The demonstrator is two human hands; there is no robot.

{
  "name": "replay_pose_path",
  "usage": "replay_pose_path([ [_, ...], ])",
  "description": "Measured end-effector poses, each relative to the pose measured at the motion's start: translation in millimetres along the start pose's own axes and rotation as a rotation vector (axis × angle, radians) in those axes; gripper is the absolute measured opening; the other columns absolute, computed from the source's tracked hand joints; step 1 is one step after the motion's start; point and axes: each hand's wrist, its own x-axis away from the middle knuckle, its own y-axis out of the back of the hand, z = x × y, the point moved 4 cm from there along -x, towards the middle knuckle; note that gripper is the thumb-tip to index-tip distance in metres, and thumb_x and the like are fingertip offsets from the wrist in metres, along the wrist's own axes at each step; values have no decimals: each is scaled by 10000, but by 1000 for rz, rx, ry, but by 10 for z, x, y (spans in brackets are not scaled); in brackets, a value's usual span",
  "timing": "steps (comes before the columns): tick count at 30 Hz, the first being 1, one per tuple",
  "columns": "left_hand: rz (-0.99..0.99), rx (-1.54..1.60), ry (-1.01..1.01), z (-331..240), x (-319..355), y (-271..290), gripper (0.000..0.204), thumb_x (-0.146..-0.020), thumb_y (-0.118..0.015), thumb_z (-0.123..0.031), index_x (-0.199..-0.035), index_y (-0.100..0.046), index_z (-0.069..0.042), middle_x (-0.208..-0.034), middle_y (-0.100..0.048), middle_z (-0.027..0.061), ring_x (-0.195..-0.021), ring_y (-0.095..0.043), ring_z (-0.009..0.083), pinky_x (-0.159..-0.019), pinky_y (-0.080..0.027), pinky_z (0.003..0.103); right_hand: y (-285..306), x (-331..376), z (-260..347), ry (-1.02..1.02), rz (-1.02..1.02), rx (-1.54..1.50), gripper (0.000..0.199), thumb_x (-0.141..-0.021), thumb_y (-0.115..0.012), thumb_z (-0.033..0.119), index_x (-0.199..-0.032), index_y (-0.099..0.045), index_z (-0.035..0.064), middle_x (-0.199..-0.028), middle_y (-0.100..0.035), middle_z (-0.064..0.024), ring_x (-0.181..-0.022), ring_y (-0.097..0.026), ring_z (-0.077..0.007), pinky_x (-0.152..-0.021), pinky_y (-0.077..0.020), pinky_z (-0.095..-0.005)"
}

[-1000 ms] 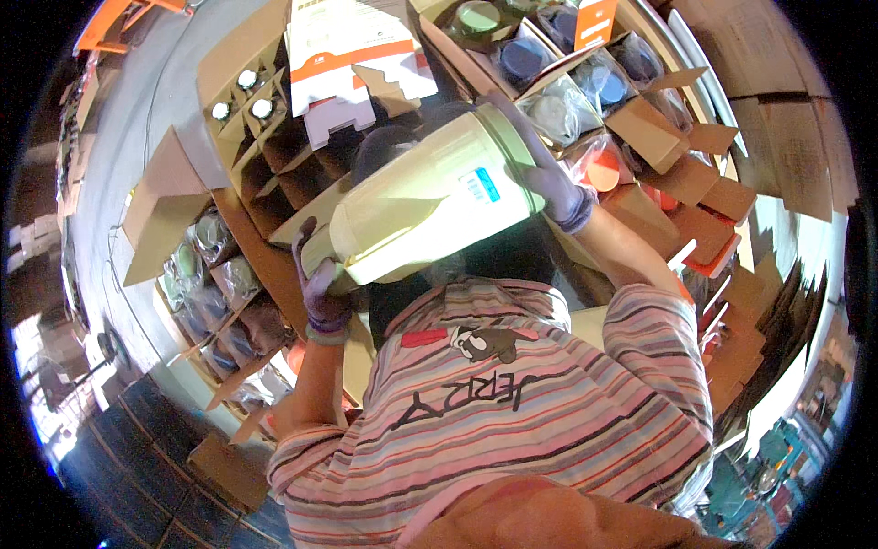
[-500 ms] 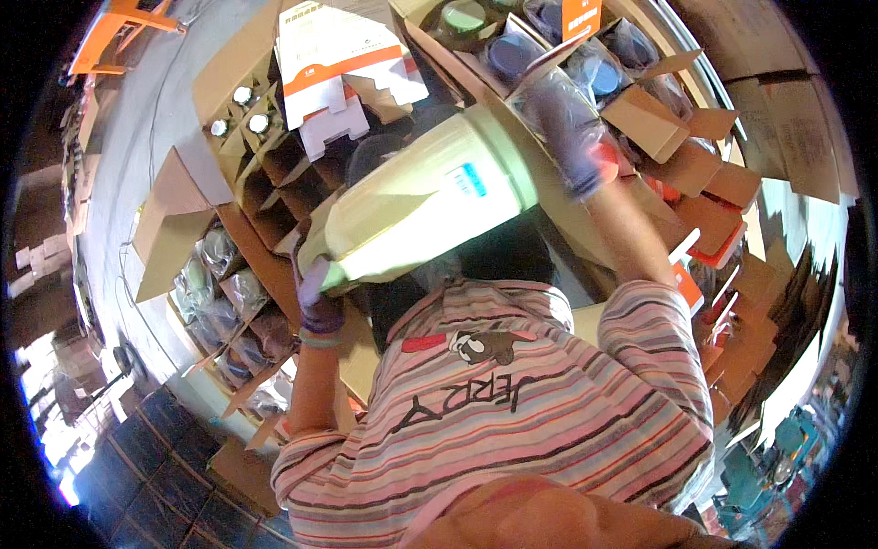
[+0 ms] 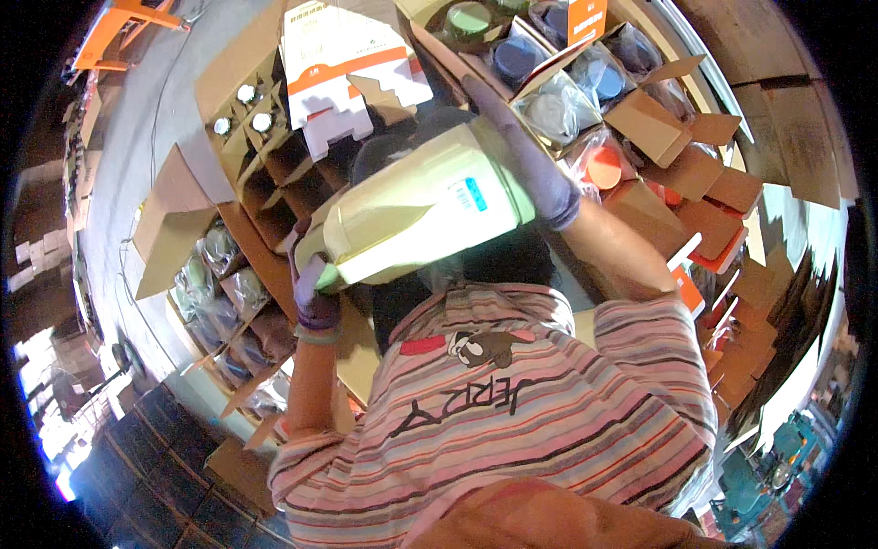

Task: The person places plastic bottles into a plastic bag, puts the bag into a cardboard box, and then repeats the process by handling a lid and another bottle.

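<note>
At frame centre, one pale-green thermos jug [image 3: 421, 215] is gripped by two purple-gloved hands: left hand [image 3: 314, 291] at its spout end, right hand [image 3: 535, 169] at its base, above three white-capped bottles [image 3: 245, 108] upper left.

- The person is wearing a short-sleeved striped shirt [image 3: 512, 439], its thin bands running in pink, grey, pale blue and red-orange.
- A small cartoon animal patch in brown and white, beside a red tab, is sitting on the chest at about 12 o'clock of the shirt front.
- Large dark block letters are running across the shirt just below the patch.
- The sleeves are ending above the elbows, with the stripes wrapping round each one.
- The left hand [image 3: 313, 295] is wearing a purple glove with a striped knit cuff at the wrist.
- The right hand [image 3: 540, 178] is wearing a matching purple glove, its fingers [image 3: 489, 105] covered to the tips.
- Orange-brown cloth is showing at 6 o'clock, below the shirt hem.
</note>
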Motion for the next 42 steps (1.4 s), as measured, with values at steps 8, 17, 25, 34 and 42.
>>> replay_pose_path([
  [8, 189, -187, 86, -133, -19, 41, 453, -974, -428, -326, -1260, -459, 25, -1202, -548, 142, -1073, -557, 241, -921, -461, 350, 80, 318, 182, 55, 175, -345, 1109, -778, -606, 579, -1472, -2, -41, -1541, -75, -215, -1435, -80, -262, -1145, -81, -364],
  [17, -123, -332, -608, -841, 453, -253, 834, -794, -628, -576, -1357, -355, -24, -1308, -444, 191, -1195, -461, 316, -1011, -391, 465, 84, 206, 379, -95, 30, -1336, 885, -816, -631, 376, -1495, -138, 92, -1508, -243, -123, -1369, -288, -231, -1108, -269, -350],
  [25, -59, 90, -187, -834, 286, 49, 757, -882, -531, -511, -1412, -300, -23, -1366, -441, 138, -1245, -448, 303, -1042, -375, 415, 19, 177, 676, 271, -92, -806, 1169, -632, -652, 662, -1465, -167, 1, -1448, -279, -216, -1324, -338, -320, -1081, -262, -424],
  [34, 271, -529, -579, -1344, 396, -137, 573, -937, -527, -378, -1380, -356, -56, -1341, -478, 149, -1218, -469, 282, -996, -423, 445, 81, 141, 471, 68, -135, -929, 944, -777, -568, 579, -1474, -201, 58, -1479, -276, -217, -1316, -383, -326, -1088, -301, -405],
  [42, 254, -670, -704, -1601, 437, -463, 788, -838, -564, -563, -1345, -399, 18, -1303, -488, 183, -1206, -479, 313, -1021, -391, 437, -212, 265, 172, -358, -89, -1210, 829, -823, -571, 509, -1439, -289, 32, -1403, -420, -180, -1293, -419, -261, -1074, -334, -403],
])
